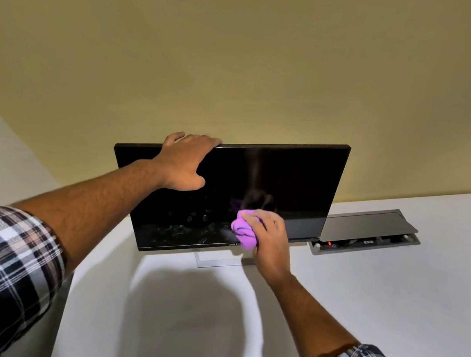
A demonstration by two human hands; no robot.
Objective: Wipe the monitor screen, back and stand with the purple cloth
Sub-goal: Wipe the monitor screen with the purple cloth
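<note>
Risk: pressure from the right hand [272, 242], which grasps the bunched purple cloth [242, 231] against the lower centre of the screen, could tip the Dell monitor [257, 188] on its slim stand [216, 260]. The left hand [185, 161], fingers hooked over the top edge and thumb on the glass, may leave fresh prints. The monitor sits mid-frame on a white desk [364, 291]; its dark screen shows smudges lower left.

monitor screen [283, 182]: glossy, smudged | purple cloth [243, 229]: soft fabric
</note>
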